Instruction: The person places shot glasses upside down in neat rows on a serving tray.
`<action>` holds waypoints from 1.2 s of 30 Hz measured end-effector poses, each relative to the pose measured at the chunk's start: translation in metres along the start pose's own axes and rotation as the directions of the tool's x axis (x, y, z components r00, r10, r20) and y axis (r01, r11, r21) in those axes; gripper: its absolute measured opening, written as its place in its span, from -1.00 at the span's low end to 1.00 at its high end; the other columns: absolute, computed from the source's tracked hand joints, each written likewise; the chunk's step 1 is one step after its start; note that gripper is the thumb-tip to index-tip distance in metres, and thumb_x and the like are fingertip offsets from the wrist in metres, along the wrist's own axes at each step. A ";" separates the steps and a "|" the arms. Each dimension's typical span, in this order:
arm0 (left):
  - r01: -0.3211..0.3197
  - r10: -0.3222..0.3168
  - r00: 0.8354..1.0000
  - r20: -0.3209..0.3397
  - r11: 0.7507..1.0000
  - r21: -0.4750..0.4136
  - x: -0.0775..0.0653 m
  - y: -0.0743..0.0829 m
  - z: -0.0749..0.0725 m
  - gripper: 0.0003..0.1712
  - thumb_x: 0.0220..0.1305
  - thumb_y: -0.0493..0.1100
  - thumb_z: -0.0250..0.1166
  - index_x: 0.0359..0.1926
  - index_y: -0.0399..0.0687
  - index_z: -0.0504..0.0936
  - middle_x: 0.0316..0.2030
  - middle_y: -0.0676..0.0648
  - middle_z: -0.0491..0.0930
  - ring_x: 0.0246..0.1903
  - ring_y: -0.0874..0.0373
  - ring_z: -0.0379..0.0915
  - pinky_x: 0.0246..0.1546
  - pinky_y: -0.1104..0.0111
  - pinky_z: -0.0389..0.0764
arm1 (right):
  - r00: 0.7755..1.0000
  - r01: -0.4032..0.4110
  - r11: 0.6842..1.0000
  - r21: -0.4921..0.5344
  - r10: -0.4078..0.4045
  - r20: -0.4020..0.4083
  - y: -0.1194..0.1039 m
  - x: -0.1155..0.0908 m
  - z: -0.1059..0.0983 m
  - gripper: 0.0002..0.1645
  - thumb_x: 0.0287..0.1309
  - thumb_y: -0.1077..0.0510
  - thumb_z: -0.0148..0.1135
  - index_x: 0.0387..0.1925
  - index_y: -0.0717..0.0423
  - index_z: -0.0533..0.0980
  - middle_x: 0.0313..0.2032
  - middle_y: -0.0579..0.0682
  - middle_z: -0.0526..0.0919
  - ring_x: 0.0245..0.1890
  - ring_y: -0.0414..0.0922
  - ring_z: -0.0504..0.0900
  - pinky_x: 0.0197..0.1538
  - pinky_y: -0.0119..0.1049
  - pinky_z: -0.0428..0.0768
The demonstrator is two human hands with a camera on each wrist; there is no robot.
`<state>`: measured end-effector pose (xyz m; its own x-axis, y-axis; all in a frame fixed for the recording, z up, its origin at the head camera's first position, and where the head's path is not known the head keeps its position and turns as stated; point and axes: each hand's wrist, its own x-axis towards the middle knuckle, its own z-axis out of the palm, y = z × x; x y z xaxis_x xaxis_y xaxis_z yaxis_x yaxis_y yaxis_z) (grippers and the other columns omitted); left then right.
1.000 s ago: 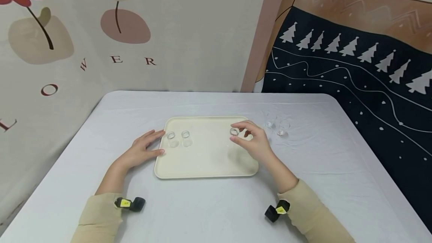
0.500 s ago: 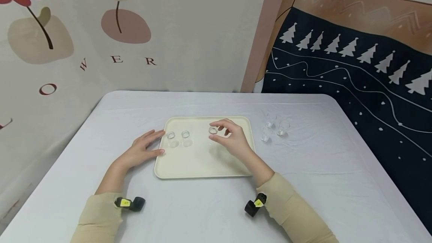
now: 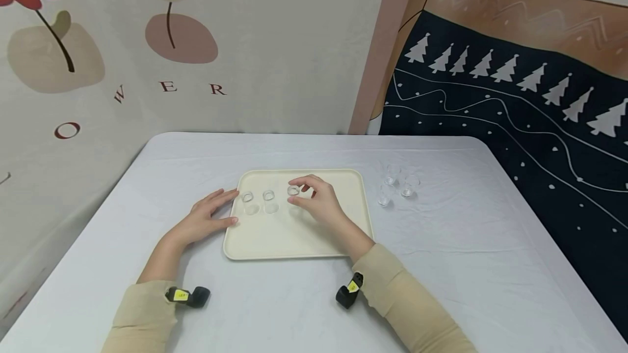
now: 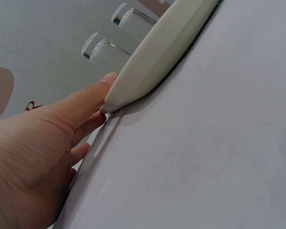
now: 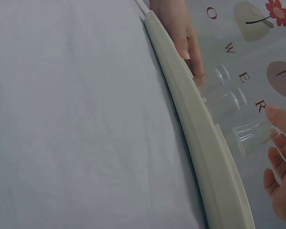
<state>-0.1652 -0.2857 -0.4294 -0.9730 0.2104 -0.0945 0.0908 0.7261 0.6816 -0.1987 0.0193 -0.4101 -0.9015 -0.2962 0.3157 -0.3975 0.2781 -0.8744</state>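
My left hand [image 3: 208,215] rests at the left edge of a cream tray [image 3: 299,245], its thumb and straight fingers touching the rim. Two small clear shot glasses stand upside down inside that edge: the outer shot glass [image 3: 249,204] and its neighbour [image 3: 270,202]. Just right of them, my right hand [image 3: 318,199] pinches a third shot glass [image 5: 251,137] between thumb and fingers, thick base up. In the right wrist view its open end hangs over the tray; whether it touches the surface I cannot tell.
Beyond the tray's right side, three more clear glasses [image 3: 407,187] stand upright on the white tablecloth [image 3: 471,222]. Printed curtains [image 3: 284,59] hang behind the table. A small black camera sits on each sleeve cuff.
My right hand has carried the pinched shot glass leftward across the tray, up beside the two inverted ones. The left hand has stayed at the tray's edge.
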 end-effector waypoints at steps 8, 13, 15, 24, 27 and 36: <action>-0.002 0.002 1.000 0.000 1.000 0.007 0.000 0.001 -0.001 -0.08 0.14 0.21 0.34 0.44 0.06 0.21 0.45 -0.31 -0.10 0.37 -0.42 -0.33 0.11 -0.47 -0.22 | 1.000 -0.012 1.000 -0.001 0.012 -0.004 0.006 0.005 0.013 -0.63 -0.05 0.28 0.48 -0.12 0.12 0.65 -0.18 -0.07 0.64 -0.23 -0.14 0.52 -0.30 -0.40 0.47; 0.001 -0.001 1.000 0.005 1.000 0.012 0.000 0.000 -0.001 -0.08 0.15 0.21 0.34 0.45 0.06 0.20 0.45 -0.32 -0.11 0.37 -0.43 -0.33 0.11 -0.47 -0.21 | 1.000 -0.025 1.000 -0.014 0.025 -0.001 0.008 0.007 0.018 -0.63 -0.05 0.29 0.48 -0.12 0.12 0.65 -0.18 -0.07 0.65 -0.22 -0.13 0.53 -0.22 -0.38 0.50; 0.001 -0.001 1.000 0.004 1.000 0.012 0.000 0.001 -0.001 -0.08 0.15 0.21 0.34 0.45 0.06 0.20 0.45 -0.32 -0.10 0.37 -0.43 -0.33 0.11 -0.47 -0.21 | 0.999 -0.035 0.999 -0.031 0.035 -0.001 0.009 0.007 0.019 -0.63 -0.06 0.28 0.49 -0.13 0.11 0.65 -0.18 -0.08 0.65 -0.22 -0.12 0.54 -0.21 -0.37 0.50; -0.002 0.001 1.000 0.006 1.000 0.005 -0.002 0.003 -0.002 -0.09 0.15 0.19 0.34 0.44 0.05 0.20 0.44 -0.32 -0.11 0.36 -0.44 -0.33 0.11 -0.47 -0.22 | 0.996 -0.092 0.995 -0.034 0.092 0.001 0.010 0.006 0.021 -0.62 -0.07 0.28 0.50 -0.13 0.08 0.64 -0.18 -0.13 0.64 -0.20 -0.14 0.52 -0.24 -0.38 0.49; 0.001 -0.001 1.000 0.004 1.000 0.003 -0.001 0.003 -0.001 -0.09 0.15 0.20 0.34 0.44 0.06 0.20 0.45 -0.32 -0.11 0.37 -0.43 -0.33 0.11 -0.47 -0.22 | 0.996 -0.092 0.995 -0.039 0.092 0.004 0.010 0.006 0.020 -0.60 -0.07 0.28 0.50 -0.10 0.07 0.63 -0.17 -0.12 0.64 -0.20 -0.15 0.52 -0.23 -0.37 0.50; 0.006 -0.006 1.000 0.006 1.000 -0.003 -0.003 0.006 -0.002 -0.09 0.15 0.18 0.35 0.44 0.04 0.20 0.44 -0.33 -0.12 0.36 -0.45 -0.34 0.11 -0.47 -0.22 | 0.998 -0.068 0.997 -0.041 0.068 0.009 0.003 -0.003 0.008 -0.53 -0.06 0.25 0.50 -0.03 0.06 0.60 -0.13 -0.09 0.62 -0.15 -0.08 0.53 -0.13 -0.30 0.52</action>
<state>-0.1622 -0.2831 -0.4238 -0.9723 0.2102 -0.1026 0.0848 0.7256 0.6829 -0.1960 0.0137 -0.4167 -0.9250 -0.2846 0.2518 -0.3420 0.3349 -0.8780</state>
